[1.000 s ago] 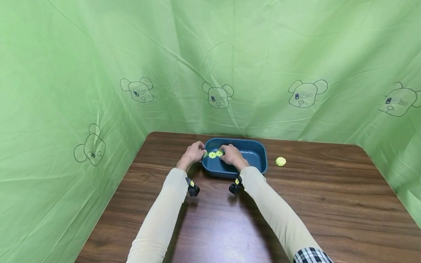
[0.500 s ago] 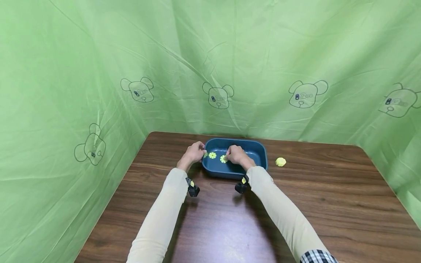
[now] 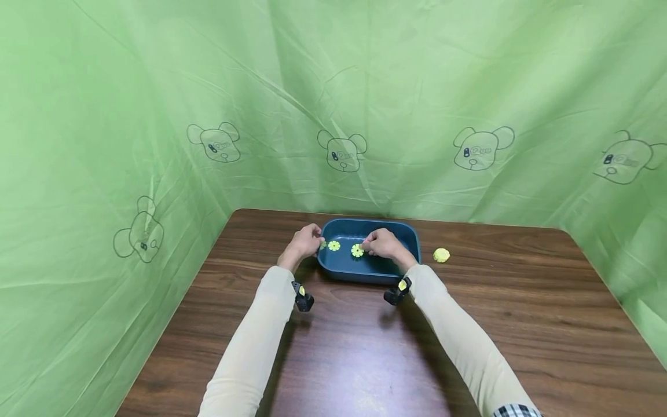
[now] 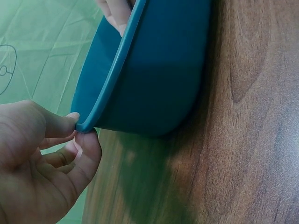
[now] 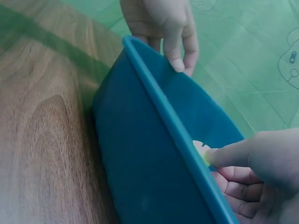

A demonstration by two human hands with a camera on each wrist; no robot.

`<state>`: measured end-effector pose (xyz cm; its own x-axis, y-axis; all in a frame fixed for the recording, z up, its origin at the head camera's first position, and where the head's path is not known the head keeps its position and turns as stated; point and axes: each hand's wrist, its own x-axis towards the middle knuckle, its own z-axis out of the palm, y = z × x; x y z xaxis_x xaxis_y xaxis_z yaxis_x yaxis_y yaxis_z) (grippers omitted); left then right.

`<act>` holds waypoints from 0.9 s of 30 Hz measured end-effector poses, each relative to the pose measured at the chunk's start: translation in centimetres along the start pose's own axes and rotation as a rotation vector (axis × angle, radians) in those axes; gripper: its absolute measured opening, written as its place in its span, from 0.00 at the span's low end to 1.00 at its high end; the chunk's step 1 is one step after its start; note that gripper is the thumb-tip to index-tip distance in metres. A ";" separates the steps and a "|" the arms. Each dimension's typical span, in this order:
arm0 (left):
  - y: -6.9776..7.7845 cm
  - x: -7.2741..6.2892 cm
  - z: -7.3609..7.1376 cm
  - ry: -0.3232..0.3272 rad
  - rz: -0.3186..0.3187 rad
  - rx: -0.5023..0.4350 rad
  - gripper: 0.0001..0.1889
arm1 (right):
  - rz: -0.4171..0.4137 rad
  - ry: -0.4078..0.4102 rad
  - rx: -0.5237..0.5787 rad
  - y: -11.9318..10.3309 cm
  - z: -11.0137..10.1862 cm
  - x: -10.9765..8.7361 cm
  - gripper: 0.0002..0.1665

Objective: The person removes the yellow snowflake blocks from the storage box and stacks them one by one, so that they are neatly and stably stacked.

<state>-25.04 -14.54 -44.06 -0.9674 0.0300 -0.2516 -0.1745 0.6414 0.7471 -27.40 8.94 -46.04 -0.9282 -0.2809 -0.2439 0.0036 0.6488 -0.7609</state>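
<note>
A blue rectangular basin [image 3: 341,271] stands on the wooden table. My left hand [image 3: 304,244] pinches its left rim between thumb and fingers, as the left wrist view shows up close. Inside the basin, my right hand [image 3: 384,243] pinches the edge of a yellow flower-shaped piece [image 3: 356,250], also visible between thumb and fingers in the right wrist view. To its left lies a second yellow flower-shaped piece [image 3: 334,245]. A fainter yellow-green patch shows by the left wall; whether it is a piece or a reflection I cannot tell.
On the table [image 3: 521,301], right of the basin, sits a pale yellow scalloped piece or small stack [image 3: 441,255]. A green curtain [image 3: 406,116] with bear outlines hangs behind the table and along its sides.
My right hand has moved to the right inside the basin, bringing one flower-shaped piece away from the other and slightly toward me. The left hand keeps its grip on the rim.
</note>
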 end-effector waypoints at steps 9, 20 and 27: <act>0.1 -0.3 0.1 0.009 0.007 0.006 0.15 | -0.012 0.020 0.015 -0.4 -0.9 -1.5 0.11; -0.1 0.1 0.2 0.019 0.016 0.007 0.13 | -0.037 0.071 -0.010 0.0 -2.9 -3.2 0.12; 0.0 -0.1 0.2 0.007 0.002 -0.003 0.14 | -0.045 0.094 -0.012 0.7 -4.6 -4.5 0.13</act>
<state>-24.94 -14.41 -44.12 -0.9690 0.0263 -0.2457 -0.1727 0.6389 0.7496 -24.93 13.91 -42.76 -0.9580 -0.2433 -0.1517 -0.0432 0.6456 -0.7625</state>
